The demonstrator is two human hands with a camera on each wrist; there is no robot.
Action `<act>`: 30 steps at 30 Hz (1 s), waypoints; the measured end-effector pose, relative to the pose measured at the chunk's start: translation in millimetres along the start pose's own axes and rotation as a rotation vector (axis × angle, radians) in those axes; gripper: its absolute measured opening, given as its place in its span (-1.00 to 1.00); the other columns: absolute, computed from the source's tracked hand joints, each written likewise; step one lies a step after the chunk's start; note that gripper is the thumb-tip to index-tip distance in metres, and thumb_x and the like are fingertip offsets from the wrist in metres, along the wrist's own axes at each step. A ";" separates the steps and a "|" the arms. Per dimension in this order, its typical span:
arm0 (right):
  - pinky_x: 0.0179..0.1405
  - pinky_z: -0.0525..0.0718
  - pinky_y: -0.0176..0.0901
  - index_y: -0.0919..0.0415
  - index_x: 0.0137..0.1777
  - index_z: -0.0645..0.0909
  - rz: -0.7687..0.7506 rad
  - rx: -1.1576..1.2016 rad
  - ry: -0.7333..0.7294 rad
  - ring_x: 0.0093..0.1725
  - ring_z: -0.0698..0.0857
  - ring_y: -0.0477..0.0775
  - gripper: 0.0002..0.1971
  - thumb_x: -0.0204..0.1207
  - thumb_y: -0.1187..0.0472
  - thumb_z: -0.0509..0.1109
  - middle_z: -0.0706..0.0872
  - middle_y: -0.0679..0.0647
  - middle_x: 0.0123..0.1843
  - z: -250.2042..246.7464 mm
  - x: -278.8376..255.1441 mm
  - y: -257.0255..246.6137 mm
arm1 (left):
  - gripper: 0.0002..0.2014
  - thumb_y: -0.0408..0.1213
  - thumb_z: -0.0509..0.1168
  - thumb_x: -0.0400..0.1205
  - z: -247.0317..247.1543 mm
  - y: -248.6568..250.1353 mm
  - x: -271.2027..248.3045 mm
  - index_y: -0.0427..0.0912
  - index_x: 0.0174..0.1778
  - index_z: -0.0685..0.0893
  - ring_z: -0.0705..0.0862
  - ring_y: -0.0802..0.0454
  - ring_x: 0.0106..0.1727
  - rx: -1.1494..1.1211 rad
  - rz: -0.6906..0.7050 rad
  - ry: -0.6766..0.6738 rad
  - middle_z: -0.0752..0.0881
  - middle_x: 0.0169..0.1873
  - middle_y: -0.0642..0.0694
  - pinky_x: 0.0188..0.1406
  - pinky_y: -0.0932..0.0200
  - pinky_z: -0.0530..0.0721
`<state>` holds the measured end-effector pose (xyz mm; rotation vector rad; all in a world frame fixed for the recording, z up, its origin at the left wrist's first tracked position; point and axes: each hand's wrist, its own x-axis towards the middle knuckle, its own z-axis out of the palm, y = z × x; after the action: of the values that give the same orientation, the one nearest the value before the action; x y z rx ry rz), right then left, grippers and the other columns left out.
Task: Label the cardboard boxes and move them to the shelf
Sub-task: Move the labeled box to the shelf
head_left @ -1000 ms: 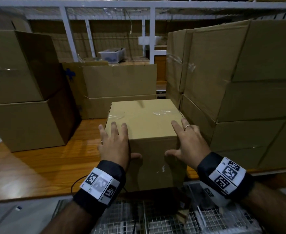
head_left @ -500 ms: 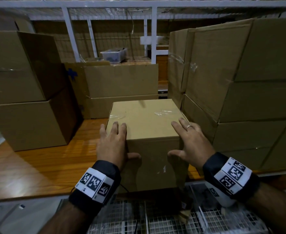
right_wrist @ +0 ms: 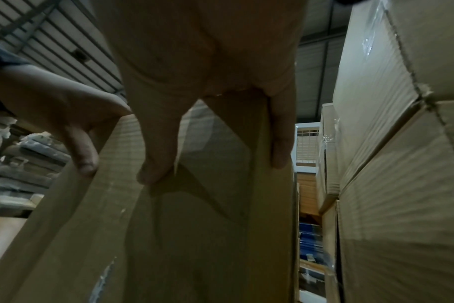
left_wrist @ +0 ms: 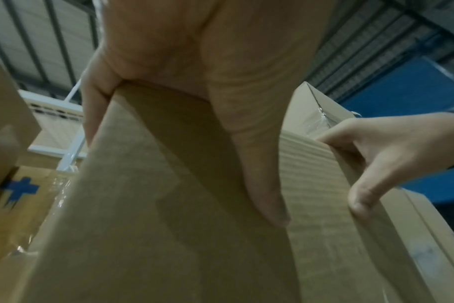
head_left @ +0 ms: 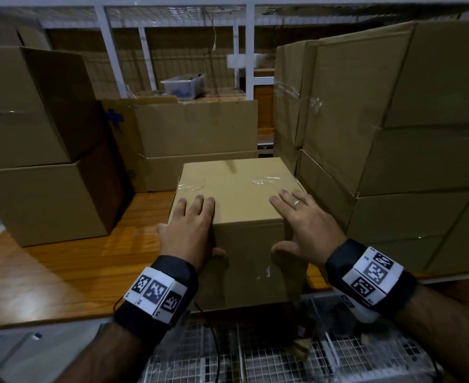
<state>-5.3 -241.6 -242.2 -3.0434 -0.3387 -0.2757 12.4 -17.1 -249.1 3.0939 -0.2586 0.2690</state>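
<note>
Entry, left to right, all places given from the small cardboard box (head_left: 237,186)

- Stacked cartons (head_left: 34,167), left of the box and well apart from it: unmoved over the last second
- Wooden shelf (head_left: 48,272), under the box: bare board showed to the box's left
- Left hand (head_left: 189,230), on the box's near left corner: fingers straight and spread on the top, thumb against the near face; it had slid slightly further onto the top
- The box itself: stood upright at the front edge of the shelf, with hardly any shift of place; tape on top, no label visible on the top or near face
- Right hand (head_left: 308,228), on the box's near right corner: fingers flat on the top, thumb on the near face, likewise crept forward; neither hand was curled round anything
- Taller carton stack (head_left: 393,139), just right of the box: unmoved

Judgement: the box had reached the shelf, and the flat hands suggested a final push inward or a release; whether it was labelled could not be told
</note>
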 end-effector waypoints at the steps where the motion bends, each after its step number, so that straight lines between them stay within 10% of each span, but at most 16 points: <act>1: 0.56 0.27 0.09 -0.02 0.69 -0.04 0.001 0.009 0.003 0.68 -0.03 0.12 0.01 0.39 -0.22 0.48 0.05 0.01 0.71 0.1 0.4 -0.4 | 0.09 0.24 0.47 0.36 -0.2 0.0 0.0 0.08 0.65 -0.08 -0.02 -0.11 0.66 -0.012 0.003 0.007 0.01 0.66 0.03 0.32 -0.36 0.45; 11: 0.58 0.21 0.08 0.02 0.67 0.04 0.166 0.176 0.058 0.66 0.02 0.18 0.03 0.31 -0.25 0.52 0.02 0.09 0.71 3.5 -5.7 4.4 | 0.00 0.23 0.50 0.31 16.3 -8.9 -10.6 -0.02 0.60 0.20 0.01 -0.26 0.63 -0.241 -0.147 0.199 -0.05 0.67 -0.19 0.60 -0.11 0.09; 30: 0.53 0.29 0.08 -0.09 0.67 0.07 0.122 0.253 0.018 0.61 0.21 0.14 0.04 0.26 -0.19 0.58 0.04 0.01 0.71 4.5 4.4 10.4 | 0.04 0.14 0.56 0.30 4.7 -17.3 -3.4 0.00 0.64 0.16 0.25 -0.08 0.59 -0.326 -0.131 0.124 0.14 0.65 -0.04 0.48 -0.16 0.34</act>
<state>2.1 -250.4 -246.3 -2.7964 -0.1709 -0.2327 12.8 0.3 -254.5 2.7451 -0.0851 0.3717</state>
